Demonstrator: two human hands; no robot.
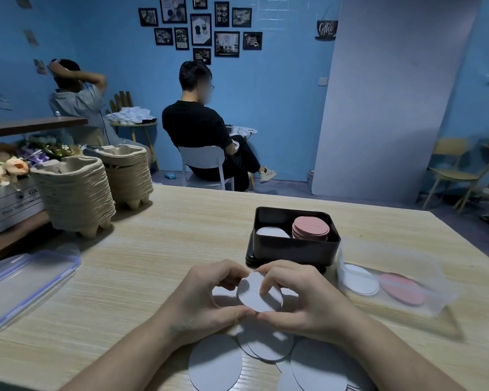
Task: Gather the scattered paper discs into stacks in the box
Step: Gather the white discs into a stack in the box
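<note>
Both hands hold a small stack of white paper discs (259,294) just above the table, in front of the black box. My left hand (209,300) curls round its left edge and my right hand (297,297) round its right edge, thumbs meeting underneath. Several more white discs (218,359) lie scattered and overlapping on the wooden table (153,249) below my wrists. The black box (294,245) stands just beyond my hands. It holds a low white stack (271,232) on the left and a taller pink stack (311,227) on the right.
A clear plastic bag (407,289) right of the box holds a white disc and a pink disc. A clear lid with a blue rim (26,280) lies at the left. Two piles of pulp cup trays (76,190) stand at the far left. Two people sit beyond the table.
</note>
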